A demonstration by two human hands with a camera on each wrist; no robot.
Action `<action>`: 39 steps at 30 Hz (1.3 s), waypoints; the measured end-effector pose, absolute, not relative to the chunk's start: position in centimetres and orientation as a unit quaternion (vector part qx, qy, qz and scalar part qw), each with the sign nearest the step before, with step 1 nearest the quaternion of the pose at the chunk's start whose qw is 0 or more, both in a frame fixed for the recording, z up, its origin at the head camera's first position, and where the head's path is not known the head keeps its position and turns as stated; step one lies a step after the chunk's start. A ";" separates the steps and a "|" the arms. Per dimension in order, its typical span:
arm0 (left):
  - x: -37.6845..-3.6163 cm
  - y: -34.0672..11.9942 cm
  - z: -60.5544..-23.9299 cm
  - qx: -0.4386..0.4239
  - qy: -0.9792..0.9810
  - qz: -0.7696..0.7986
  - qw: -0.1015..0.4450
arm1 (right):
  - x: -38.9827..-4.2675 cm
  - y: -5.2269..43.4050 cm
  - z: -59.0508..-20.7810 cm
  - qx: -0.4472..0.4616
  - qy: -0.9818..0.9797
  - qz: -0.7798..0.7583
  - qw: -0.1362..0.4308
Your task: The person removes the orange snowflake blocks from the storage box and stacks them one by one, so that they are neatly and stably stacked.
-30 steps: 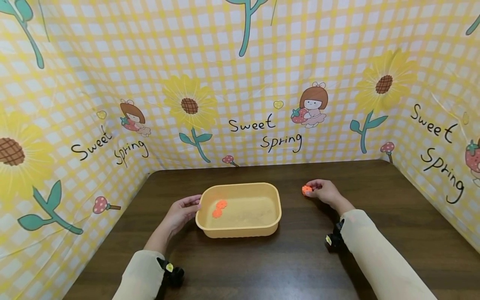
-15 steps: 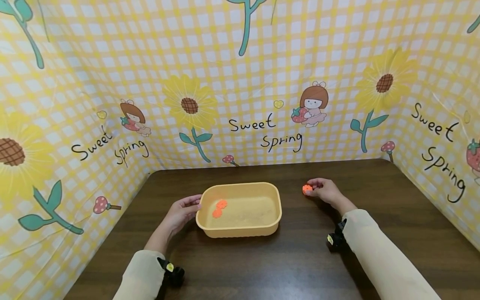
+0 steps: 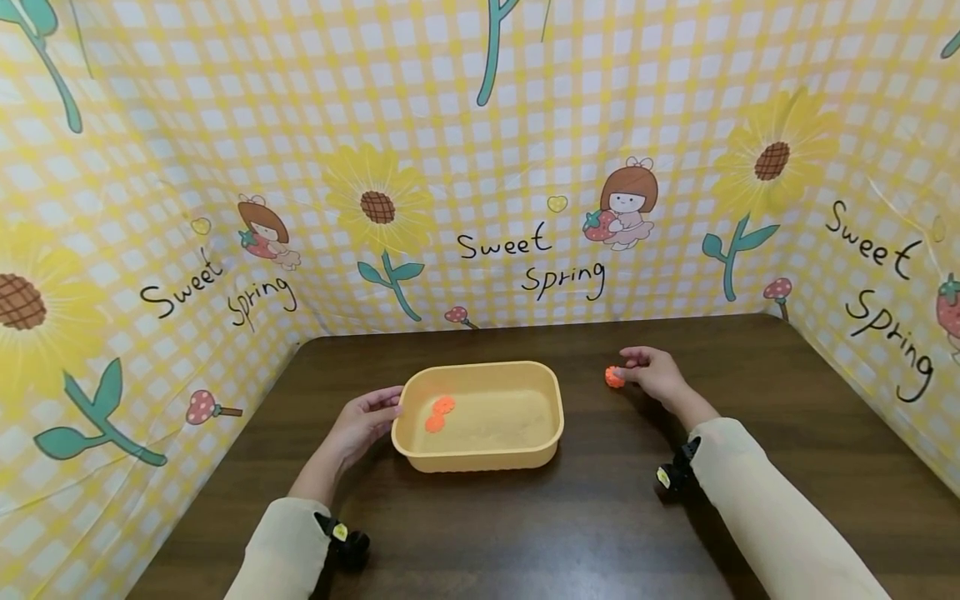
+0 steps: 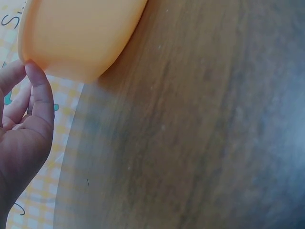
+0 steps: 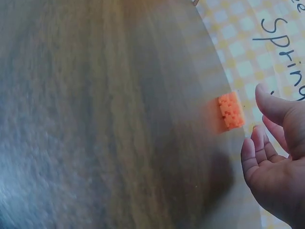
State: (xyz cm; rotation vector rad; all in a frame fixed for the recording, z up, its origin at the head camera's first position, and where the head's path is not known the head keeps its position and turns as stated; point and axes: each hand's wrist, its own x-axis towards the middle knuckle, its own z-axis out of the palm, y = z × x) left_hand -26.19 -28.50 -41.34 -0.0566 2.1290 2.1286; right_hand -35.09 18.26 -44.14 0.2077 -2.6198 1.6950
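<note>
My left hand (image 3: 362, 427) pinches the left end of a yellow plastic basin (image 3: 480, 460), thumb and forefinger meeting at its rim in the left wrist view. Inside the basin, toward its left side, lie two flat orange discs (image 3: 435, 423) with scalloped edges. To the right of the basin, a small orange stack of notched discs (image 5: 231, 110) rests on the table. My right hand (image 3: 654, 373) is just beside this stack. Seen from the right wrist, its thumb and fingers (image 5: 249, 155) are spread apart, with a gap between them and the stack.
The dark wooden table (image 3: 480, 533) is enclosed at the back and sides by a yellow checked cloth (image 3: 480, 167) printed with flowers and lettering. Black wrist cameras (image 3: 348, 546) sit at both sleeve cuffs, close over the table.
My right hand held the orange stack earlier; now its fingers have parted from it and drawn slightly away, up and right. The left hand and basin have stayed put.
</note>
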 end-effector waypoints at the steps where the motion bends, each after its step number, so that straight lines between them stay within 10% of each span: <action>1: -26.2 -28.6 -41.4 -0.019 0.706 0.705 0.065 | -35.1 18.2 -44.1 0.064 -0.837 0.543 0.010; 39: -27.1 -29.2 -43.0 -0.023 0.699 0.714 0.049 | -31.2 4.2 -37.9 0.167 -0.763 0.623 -0.035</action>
